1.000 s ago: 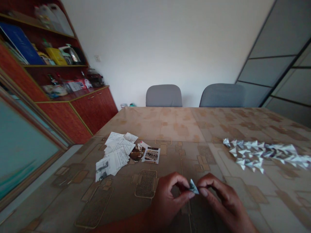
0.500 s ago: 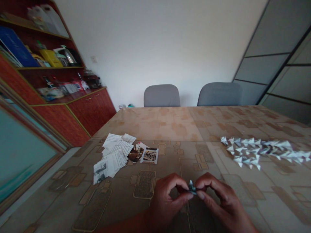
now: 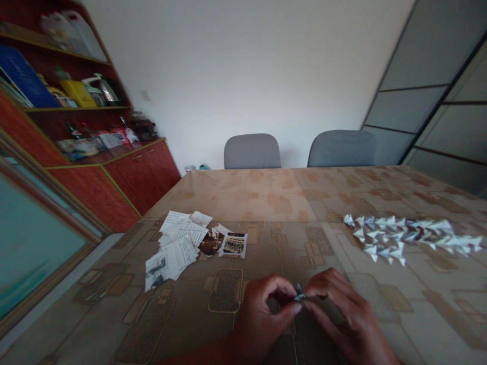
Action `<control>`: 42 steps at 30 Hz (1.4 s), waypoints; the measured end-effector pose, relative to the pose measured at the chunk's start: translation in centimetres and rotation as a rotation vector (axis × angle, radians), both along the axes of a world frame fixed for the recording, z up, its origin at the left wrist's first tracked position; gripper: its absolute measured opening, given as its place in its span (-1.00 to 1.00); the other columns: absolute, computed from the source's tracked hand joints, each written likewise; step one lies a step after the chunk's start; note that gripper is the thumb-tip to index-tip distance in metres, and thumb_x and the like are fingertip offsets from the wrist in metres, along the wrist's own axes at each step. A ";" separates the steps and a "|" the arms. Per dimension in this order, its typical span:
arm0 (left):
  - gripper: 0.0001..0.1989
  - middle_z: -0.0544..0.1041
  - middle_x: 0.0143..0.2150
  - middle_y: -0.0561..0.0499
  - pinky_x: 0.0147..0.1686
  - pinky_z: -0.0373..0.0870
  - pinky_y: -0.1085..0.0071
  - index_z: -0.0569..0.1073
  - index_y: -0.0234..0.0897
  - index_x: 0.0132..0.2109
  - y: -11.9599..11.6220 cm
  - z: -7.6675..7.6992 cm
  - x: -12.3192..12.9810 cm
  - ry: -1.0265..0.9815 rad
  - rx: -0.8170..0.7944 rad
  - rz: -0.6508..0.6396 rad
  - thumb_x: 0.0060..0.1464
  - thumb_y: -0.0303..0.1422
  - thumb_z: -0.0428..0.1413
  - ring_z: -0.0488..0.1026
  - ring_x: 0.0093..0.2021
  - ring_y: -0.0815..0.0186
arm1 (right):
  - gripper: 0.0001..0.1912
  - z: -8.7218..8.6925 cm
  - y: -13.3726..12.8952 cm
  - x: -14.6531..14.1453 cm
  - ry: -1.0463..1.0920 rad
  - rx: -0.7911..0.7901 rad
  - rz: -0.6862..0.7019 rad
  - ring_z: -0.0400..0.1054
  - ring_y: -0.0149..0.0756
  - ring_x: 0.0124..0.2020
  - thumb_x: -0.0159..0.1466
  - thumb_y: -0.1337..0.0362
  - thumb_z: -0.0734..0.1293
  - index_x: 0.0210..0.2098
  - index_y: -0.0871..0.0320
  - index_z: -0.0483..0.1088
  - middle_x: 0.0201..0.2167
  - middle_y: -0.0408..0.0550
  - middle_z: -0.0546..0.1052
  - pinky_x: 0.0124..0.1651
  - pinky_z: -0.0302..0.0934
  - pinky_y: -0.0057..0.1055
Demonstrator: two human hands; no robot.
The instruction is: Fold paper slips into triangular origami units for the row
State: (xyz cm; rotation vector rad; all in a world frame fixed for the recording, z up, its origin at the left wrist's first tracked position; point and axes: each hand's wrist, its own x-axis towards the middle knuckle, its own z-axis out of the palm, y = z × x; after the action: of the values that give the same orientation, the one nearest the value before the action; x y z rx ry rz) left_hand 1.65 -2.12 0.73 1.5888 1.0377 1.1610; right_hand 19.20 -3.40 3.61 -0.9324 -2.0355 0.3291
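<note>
Above the front part of the table, my left hand [image 3: 265,307] pinches a small folded paper figure [image 3: 299,294] between thumb and forefinger. It is grey-green, with a point sticking up. My right hand [image 3: 344,304] meets it from the other side, forefinger and thumb closed at its right edge. The fingertips cover much of the figure. Off to the right, several pointed, folded paper figures [image 3: 388,234] stand in rows, pale and alike in shape. A loose pile of cut paper pieces [image 3: 178,243] lies to the left, some printed with text, and a picture piece [image 3: 233,245] is at its right end.
The table [image 3: 266,195] wears a brown patterned cover. Two grey chairs [image 3: 251,151] stand behind its far edge, against a white wall. A red-brown cabinet [image 3: 142,175] with crowded shelves is at the left, and grey sliding panels [image 3: 414,109] are at the right.
Both hands stay around the folded paper figure. The right thumb has shifted slightly left and the right fingers have straightened a little. The figure has tilted slightly; the camera view has shifted a little.
</note>
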 end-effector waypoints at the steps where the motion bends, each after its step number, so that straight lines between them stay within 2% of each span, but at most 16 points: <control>1: -0.87 0.51 -0.51 0.08 -0.42 0.31 0.57 0.47 -0.32 -0.44 0.0 0.1 0.1 -0.007 -0.019 -0.008 -0.16 -0.61 0.17 0.42 -0.47 0.40 | -0.82 -0.1 0.0 0.0 -0.005 0.001 -0.003 0.37 -0.29 -0.38 0.24 0.51 0.28 -0.29 0.10 0.34 -0.43 -0.12 0.46 -0.36 0.28 -0.42; 7: -0.89 0.51 -0.49 0.06 -0.42 0.33 0.56 0.47 -0.33 -0.41 -0.1 -0.3 0.4 -0.086 -0.147 -0.048 -0.14 -0.59 0.15 0.43 -0.46 0.39 | -0.81 -0.7 0.1 0.0 -0.033 0.011 0.001 0.34 -0.29 -0.40 0.26 0.53 0.24 -0.30 0.10 0.32 -0.46 -0.12 0.43 -0.38 0.23 -0.42; 11: -0.88 0.53 -0.47 0.05 -0.39 0.37 0.55 0.46 -0.32 -0.41 0.0 -0.5 0.2 -0.074 -0.068 0.004 -0.13 -0.60 0.16 0.46 -0.44 0.38 | -0.80 -0.8 0.0 0.2 -0.016 -0.021 0.036 0.35 -0.30 -0.37 0.26 0.52 0.23 -0.28 0.09 0.32 -0.42 -0.12 0.45 -0.32 0.24 -0.44; 15: -0.89 0.55 -0.46 0.06 -0.39 0.36 0.57 0.47 -0.30 -0.40 0.3 0.0 -0.1 0.036 0.176 0.078 -0.08 -0.59 0.17 0.47 -0.45 0.39 | -0.87 -1.0 -0.5 0.3 0.109 -0.300 -0.026 0.35 -0.32 -0.39 0.33 0.34 0.21 -0.34 0.09 0.34 -0.44 -0.14 0.42 -0.33 0.24 -0.48; 18: -0.88 0.55 -0.46 0.05 -0.38 0.34 0.57 0.47 -0.29 -0.38 0.5 0.1 -0.4 0.115 0.318 0.084 -0.05 -0.59 0.18 0.48 -0.45 0.39 | -0.73 -1.2 -0.5 0.2 0.221 -0.516 -0.080 0.29 -0.36 -0.48 0.34 0.18 0.21 -0.46 0.11 0.35 -0.54 -0.19 0.36 -0.43 0.19 -0.53; 22: -0.90 0.53 -0.47 0.05 -0.40 0.32 0.56 0.46 -0.29 -0.36 0.6 -0.2 -0.6 0.203 0.455 0.073 0.01 -0.56 0.17 0.47 -0.46 0.39 | -0.60 -1.7 -0.1 0.1 0.346 -0.699 -0.079 0.19 -0.40 -0.54 0.30 0.05 0.24 -0.56 0.14 0.34 -0.62 -0.23 0.27 -0.47 0.11 -0.55; 26: -0.92 0.54 -0.44 0.03 -0.39 0.33 0.55 0.46 -0.27 -0.34 0.7 -0.3 -0.6 0.232 0.518 0.051 0.07 -0.53 0.16 0.49 -0.44 0.38 | -0.63 -2.2 0.3 0.2 0.414 -0.842 -0.020 0.18 -0.41 -0.53 0.23 0.00 0.32 -0.54 0.15 0.42 -0.61 -0.22 0.28 -0.45 0.13 -0.55; 31: -0.89 0.56 -0.40 0.03 -0.34 0.35 0.55 0.46 -0.26 -0.27 0.9 -0.4 -0.7 0.213 0.552 0.019 0.10 -0.56 0.14 0.50 -0.40 0.38 | -0.70 -2.7 0.6 0.3 0.526 -0.936 -0.004 0.24 -0.41 -0.49 0.13 0.01 0.43 -0.43 0.14 0.51 -0.56 -0.20 0.40 -0.41 0.17 -0.54; 37: -0.87 0.58 -0.37 0.03 -0.31 0.36 0.55 0.47 -0.25 -0.24 0.8 -0.8 -0.6 0.241 0.518 0.002 0.09 -0.56 0.14 0.52 -0.38 0.37 | -0.65 -3.2 0.7 0.5 0.571 -0.997 -0.029 0.28 -0.42 -0.50 0.06 -0.04 0.46 -0.43 0.15 0.55 -0.57 -0.17 0.45 -0.42 0.19 -0.55; 42: -0.88 0.57 -0.40 0.04 -0.34 0.36 0.53 0.47 -0.25 -0.27 0.6 -0.6 -0.4 0.274 0.501 0.034 0.09 -0.56 0.14 0.51 -0.40 0.36 | -0.58 -3.2 0.5 0.0 0.576 -0.956 -0.155 0.27 -0.42 -0.60 0.00 -0.10 0.47 -0.45 0.17 0.59 -0.67 -0.17 0.43 -0.50 0.19 -0.52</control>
State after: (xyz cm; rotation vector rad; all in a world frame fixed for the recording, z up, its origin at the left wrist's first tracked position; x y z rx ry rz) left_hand 1.23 -1.56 0.17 2.1788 0.9945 1.3212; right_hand 19.20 -2.94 0.43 -1.3311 -1.2141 1.3792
